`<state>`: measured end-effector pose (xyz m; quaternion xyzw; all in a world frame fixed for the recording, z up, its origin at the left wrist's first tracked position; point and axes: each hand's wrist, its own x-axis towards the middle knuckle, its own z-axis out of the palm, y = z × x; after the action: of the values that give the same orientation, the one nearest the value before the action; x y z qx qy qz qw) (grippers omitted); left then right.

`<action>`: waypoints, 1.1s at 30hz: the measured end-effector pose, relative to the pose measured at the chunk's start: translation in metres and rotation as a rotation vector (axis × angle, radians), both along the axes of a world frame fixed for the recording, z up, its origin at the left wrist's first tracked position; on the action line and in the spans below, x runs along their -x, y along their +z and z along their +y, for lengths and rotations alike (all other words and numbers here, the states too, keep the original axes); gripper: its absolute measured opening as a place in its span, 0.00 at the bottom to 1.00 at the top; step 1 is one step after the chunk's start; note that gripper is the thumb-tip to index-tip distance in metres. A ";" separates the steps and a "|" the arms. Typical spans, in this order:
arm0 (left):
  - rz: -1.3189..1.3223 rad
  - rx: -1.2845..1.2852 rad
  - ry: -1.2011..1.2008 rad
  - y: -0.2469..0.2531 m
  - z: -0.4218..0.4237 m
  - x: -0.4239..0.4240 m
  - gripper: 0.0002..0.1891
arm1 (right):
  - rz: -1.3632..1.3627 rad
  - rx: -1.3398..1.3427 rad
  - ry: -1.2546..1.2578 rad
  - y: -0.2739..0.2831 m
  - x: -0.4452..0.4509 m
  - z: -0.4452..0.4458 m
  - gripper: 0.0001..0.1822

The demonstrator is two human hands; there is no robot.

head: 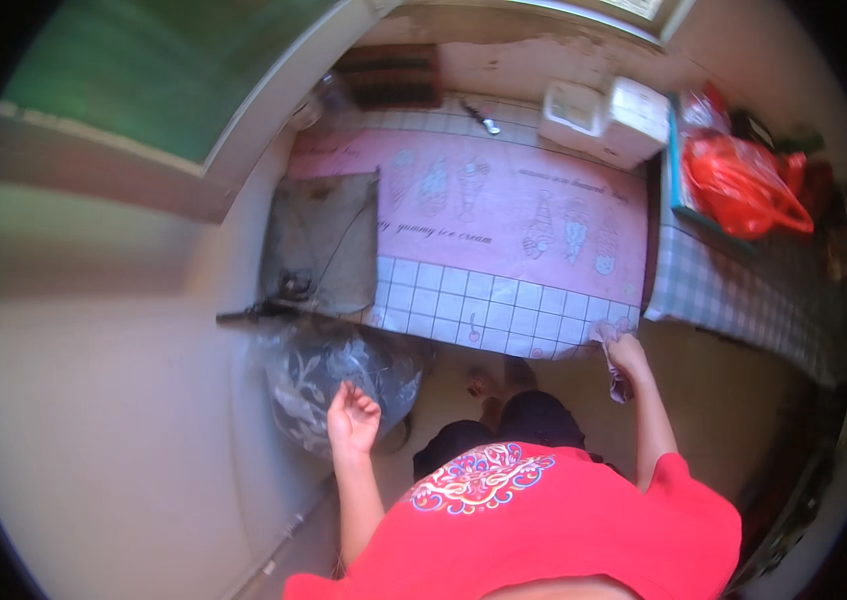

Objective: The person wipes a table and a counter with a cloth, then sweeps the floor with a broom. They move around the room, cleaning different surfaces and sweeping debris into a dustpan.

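Note:
My right hand (625,355) grips a pale purple cloth (618,382) at the front right corner of a table. Part of the cloth lies on the table edge and the rest hangs below it. A pink tablecloth (506,180) printed with ice creams covers the table, with a white grid border along the front. My left hand (354,420) is raised in front of the table's left side, palm up, fingers loosely curled, with nothing visible in it. Beyond that hand, clear patterned plastic (303,397) bulges below the table edge.
A grey flat panel (326,247) with a cable lies on the table's left. A knife-like object (480,118) and white containers (637,116) are at the back. To the right, a red plastic bag (742,184) rests above a checked cloth (723,277). A wall (93,390) stands left.

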<state>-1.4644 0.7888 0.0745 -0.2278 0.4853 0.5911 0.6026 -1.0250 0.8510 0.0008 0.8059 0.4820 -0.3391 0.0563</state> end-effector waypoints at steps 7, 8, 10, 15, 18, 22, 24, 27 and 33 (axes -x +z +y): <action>0.032 0.007 0.152 0.001 -0.028 0.013 0.07 | -0.086 -0.743 0.343 -0.025 0.061 0.104 0.18; 0.031 0.008 0.179 0.006 -0.029 0.013 0.06 | -0.236 -0.818 0.397 -0.062 0.058 0.119 0.19; 0.047 0.025 0.262 0.008 -0.046 0.014 0.06 | -0.466 -0.604 0.354 -0.076 0.092 0.139 0.22; 0.081 0.082 0.452 0.004 -0.097 0.012 0.06 | -0.288 -0.864 0.499 -0.091 0.173 0.223 0.23; 0.079 0.113 0.498 0.002 -0.100 0.000 0.06 | -0.129 -1.021 0.754 -0.084 0.229 0.261 0.21; 0.074 0.115 0.530 -0.002 -0.088 -0.015 0.07 | 0.057 -0.840 1.339 -0.103 0.277 0.202 0.26; 0.065 0.137 0.560 -0.001 -0.082 -0.020 0.07 | 0.253 -0.791 1.629 -0.101 0.263 0.123 0.23; 0.064 0.119 0.613 0.003 -0.085 -0.025 0.07 | 0.617 -0.543 2.123 -0.074 0.215 0.110 0.24; 0.112 0.120 0.746 0.012 -0.126 -0.038 0.08 | -0.007 -1.144 1.160 -0.088 0.188 0.248 0.15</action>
<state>-1.4260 0.6630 0.0866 -0.3911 0.4350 0.7518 0.3044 -1.2130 1.0989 -0.0877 0.3331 0.9212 0.0452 -0.1960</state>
